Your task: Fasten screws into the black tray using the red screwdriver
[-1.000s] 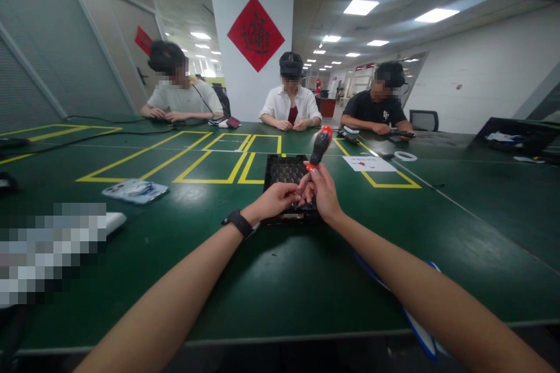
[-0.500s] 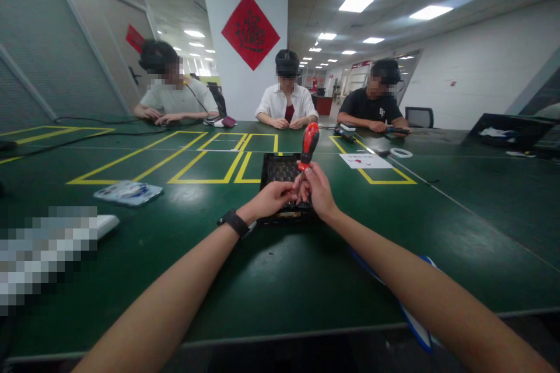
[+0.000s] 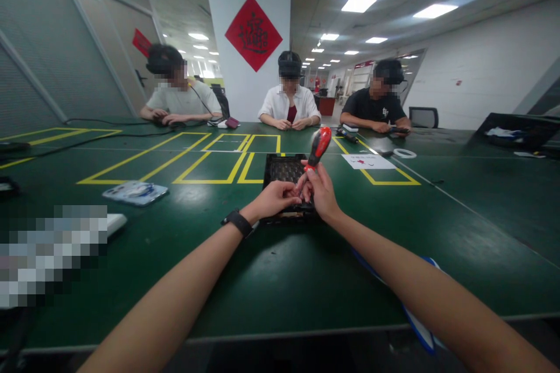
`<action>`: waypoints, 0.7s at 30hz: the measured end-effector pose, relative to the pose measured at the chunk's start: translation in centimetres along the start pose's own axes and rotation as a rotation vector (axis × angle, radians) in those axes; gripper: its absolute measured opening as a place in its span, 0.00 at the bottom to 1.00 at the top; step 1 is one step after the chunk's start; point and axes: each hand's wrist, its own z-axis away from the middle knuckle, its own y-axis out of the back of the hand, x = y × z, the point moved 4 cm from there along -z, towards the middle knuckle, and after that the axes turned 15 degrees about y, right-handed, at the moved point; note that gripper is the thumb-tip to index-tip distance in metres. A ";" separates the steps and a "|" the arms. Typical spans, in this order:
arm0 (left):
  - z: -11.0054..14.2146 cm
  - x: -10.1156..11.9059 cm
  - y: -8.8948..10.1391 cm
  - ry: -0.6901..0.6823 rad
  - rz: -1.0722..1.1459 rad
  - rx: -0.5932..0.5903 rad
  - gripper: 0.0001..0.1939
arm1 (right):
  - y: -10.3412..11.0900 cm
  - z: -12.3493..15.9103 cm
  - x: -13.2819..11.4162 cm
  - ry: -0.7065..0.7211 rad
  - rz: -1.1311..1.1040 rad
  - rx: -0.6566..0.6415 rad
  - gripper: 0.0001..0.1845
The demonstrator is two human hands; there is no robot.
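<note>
A screwdriver (image 3: pixel 319 147) with a red and black handle leans up and to the right, its shaft pointing down between my hands. My right hand (image 3: pixel 322 189) is closed around the shaft just below the handle. Close beside it, my left hand (image 3: pixel 275 197), with a black band at the wrist, has its fingers pinched together near the shaft's lower end. What those fingertips hold is hidden. Both hands are over a black box (image 3: pixel 273 165) with a bumpy, textured inside. The screwdriver's tip is covered by my fingers.
On the green table (image 3: pixel 245 280) a phone (image 3: pixel 135 192) lies to the left. Nearer is a pixelated white object (image 3: pixel 52 256). A printed sheet (image 3: pixel 368 162) and a white ring (image 3: pixel 405 153) lie right of the box. A blue-edged item (image 3: pixel 420 326) is under my right forearm. Three people sit opposite.
The screwdriver's handle swung more upright half a second ago and now leans right again, with my right hand moving with it. My left hand stays at the box. The view shifts slightly.
</note>
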 end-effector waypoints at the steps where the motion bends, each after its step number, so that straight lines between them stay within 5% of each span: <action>1: 0.0 0.1 0.0 -0.001 0.013 -0.021 0.11 | 0.0 0.0 0.1 -0.008 -0.004 -0.003 0.18; 6: 0.1 0.4 -0.2 -0.003 0.093 -0.062 0.10 | 0.1 0.1 0.2 -0.019 0.010 -0.001 0.19; 13: -0.1 -0.2 0.2 0.026 -0.004 0.113 0.14 | 0.0 0.1 0.0 0.002 0.042 -0.003 0.20; 21: 0.1 0.1 0.2 0.025 -0.032 0.078 0.11 | 0.0 0.1 0.2 -0.001 0.019 0.004 0.21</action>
